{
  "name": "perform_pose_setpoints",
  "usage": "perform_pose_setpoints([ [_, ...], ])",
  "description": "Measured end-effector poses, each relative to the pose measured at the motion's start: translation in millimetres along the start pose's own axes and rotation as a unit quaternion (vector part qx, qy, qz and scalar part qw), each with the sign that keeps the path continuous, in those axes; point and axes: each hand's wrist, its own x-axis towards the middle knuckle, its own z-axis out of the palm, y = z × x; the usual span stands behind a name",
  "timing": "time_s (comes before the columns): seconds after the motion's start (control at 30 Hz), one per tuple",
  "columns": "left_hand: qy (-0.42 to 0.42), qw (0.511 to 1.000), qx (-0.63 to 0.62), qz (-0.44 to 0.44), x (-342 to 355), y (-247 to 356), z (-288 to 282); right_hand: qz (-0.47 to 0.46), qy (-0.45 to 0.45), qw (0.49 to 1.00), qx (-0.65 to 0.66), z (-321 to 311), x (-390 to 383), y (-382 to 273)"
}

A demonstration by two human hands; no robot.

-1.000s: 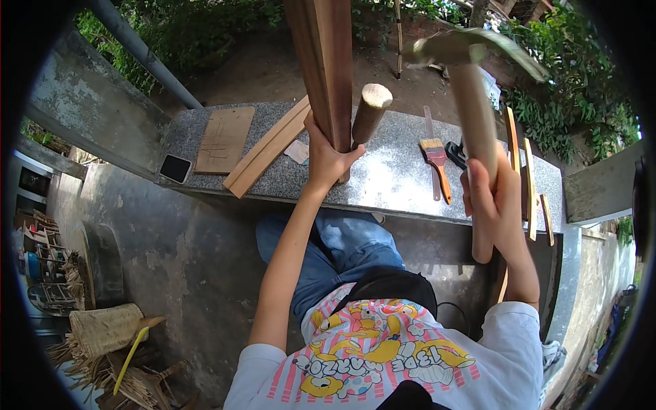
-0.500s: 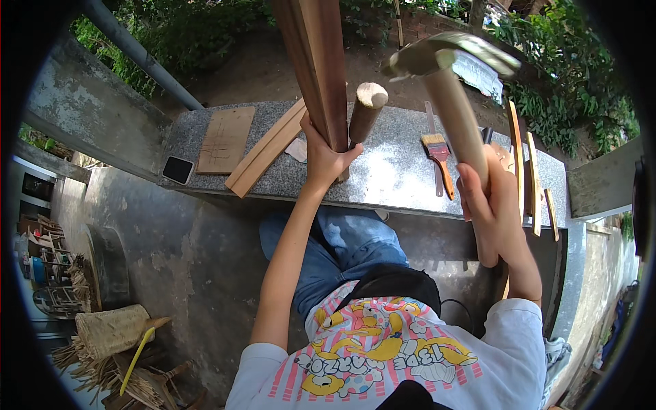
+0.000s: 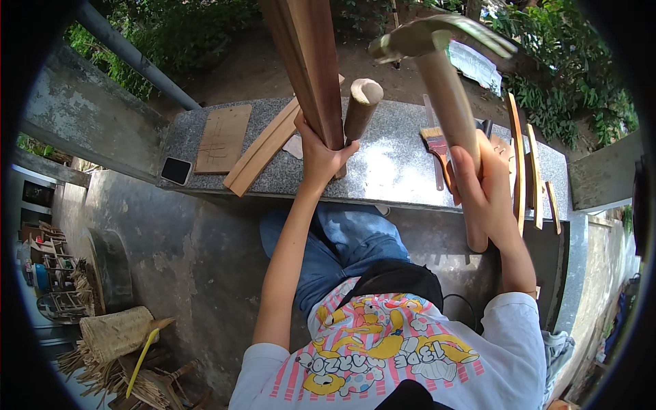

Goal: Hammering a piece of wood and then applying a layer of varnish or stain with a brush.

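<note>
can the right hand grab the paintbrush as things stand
Probably not: the right hand is wrapped around the hammer and must likely let go first. The paintbrush on the bench shows close beside that hand, with nothing seen lying on it.

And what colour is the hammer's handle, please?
The hammer's handle is light brown, showing best in the head view.

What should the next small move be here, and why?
Probably bring the wooden-handled metal claw hammer down onto the round brown wooden tool handle: the right hand holds the hammer raised, while the left hand holds that handle beside the tall brown wooden beam.
</note>
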Motion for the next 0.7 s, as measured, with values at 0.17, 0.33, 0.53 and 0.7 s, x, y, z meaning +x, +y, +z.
perform_pose_setpoints([
  [0.17, -0.002, 0.999, 0.029, 0.012, -5.7, 2.1, 1.4, -0.012, 0.06, 0.997, 0.045, 1.5, 4.6, 20.6],
  [0.33, 0.015, 0.997, 0.079, -0.001, -4.5, 15.6, -1.9, 0.049, 0.096, 0.991, -0.082, 10.3, 18.7, 64.1],
  [0.53, -0.01, 0.994, 0.065, -0.089, -6.0, 28.6, -12.4, -0.031, 0.072, 0.966, -0.246, 64.6, 24.0, 181.7],
  [0.7, -0.005, 0.999, 0.048, -0.024, -18.8, 33.9, -34.8, 0.003, 0.094, 0.94, -0.329, 90.2, 33.9, 217.4],
])
